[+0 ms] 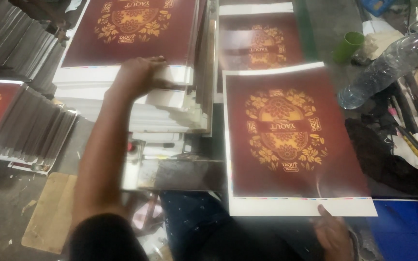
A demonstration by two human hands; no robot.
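The left hand [139, 75] presses flat and open on the stack of sheets [126, 84]; beside the stack, the right hand [332, 232] pinches a maroon printed sheet [291, 140].

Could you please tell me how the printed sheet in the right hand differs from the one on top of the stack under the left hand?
The single printed sheet is held by its white bottom margin in the right hand, lifted apart from any pile. The top sheet of the stack lies flat on a thick pile, with the left hand resting on its near edge. The held sheet shows whole; the stacked one is cut off by the frame. Both carry the same gold floral design on dark red.
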